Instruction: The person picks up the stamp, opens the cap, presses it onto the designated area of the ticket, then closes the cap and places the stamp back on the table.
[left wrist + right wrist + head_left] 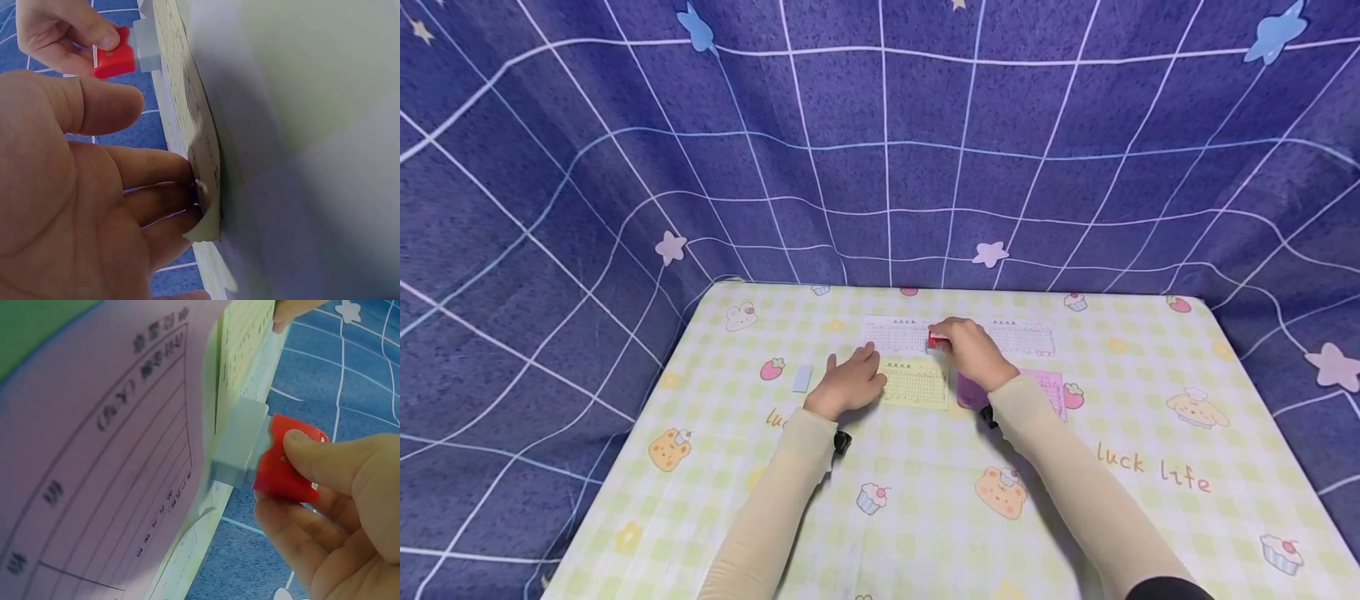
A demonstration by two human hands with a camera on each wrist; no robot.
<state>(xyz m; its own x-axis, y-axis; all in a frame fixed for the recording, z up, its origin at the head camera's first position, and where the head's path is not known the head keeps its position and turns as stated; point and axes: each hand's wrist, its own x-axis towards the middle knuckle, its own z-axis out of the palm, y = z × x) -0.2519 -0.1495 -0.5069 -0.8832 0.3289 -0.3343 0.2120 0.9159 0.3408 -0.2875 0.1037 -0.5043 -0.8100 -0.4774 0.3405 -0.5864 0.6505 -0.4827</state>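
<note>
Tablecloth (925, 546): pale green check, spread under all our papers.
White forms (895, 337): along the far row, where we see them side by side.
Pink form (1051, 385): nearer to us, on the right.
Yellow form (917, 388): left of the pink one, one corner curling up.
Left hand (852, 382): fingers loosely extended, thumb apart, fingertips resting at the yellow form's left edge.
Right hand (973, 350): thumb and fingers narrowed, pinching the stamp's red handle.
Red-handled stamp (275, 456): above the white forms, grey block facing paper; contact, we cannot tell.
</note>
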